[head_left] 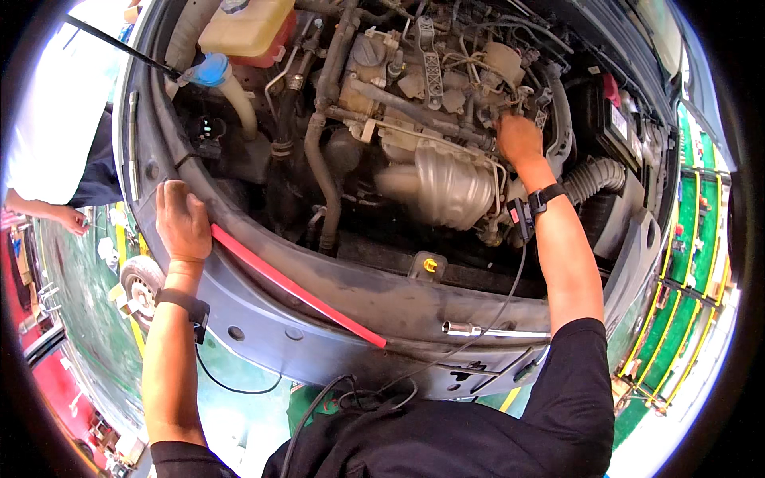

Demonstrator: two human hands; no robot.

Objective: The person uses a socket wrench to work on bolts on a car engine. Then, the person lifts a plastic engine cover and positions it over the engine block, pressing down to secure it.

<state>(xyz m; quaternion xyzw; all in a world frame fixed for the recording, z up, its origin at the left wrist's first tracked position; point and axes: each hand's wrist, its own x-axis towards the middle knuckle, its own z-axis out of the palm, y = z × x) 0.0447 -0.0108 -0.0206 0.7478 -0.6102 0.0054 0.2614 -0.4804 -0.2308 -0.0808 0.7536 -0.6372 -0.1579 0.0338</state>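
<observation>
A car's engine bay lies before me, with the dusty engine (pixel 422 88) at its centre. My right hand (pixel 519 140) reaches into the right end of the engine, fingers curled in among hoses and small fittings; what they hold is hidden. My left hand (pixel 183 223) rests on the front left rim of the bay, its fingers laid over the edge. Against its side lies one end of a long red strip (pixel 299 287), which slants along the front edge. A chrome socket tool with a long shaft (pixel 494 331) lies on the front panel, below my right forearm.
A battery (pixel 613 123) and a ribbed air hose (pixel 594 179) stand at the right. Far left are a yellowish fluid tank (pixel 243 28), a blue cap (pixel 211 70) and a black prop rod (pixel 119 48). Another person (pixel 56 135) stands at the left, near a wheel (pixel 143 287). Cables hang from my wrists.
</observation>
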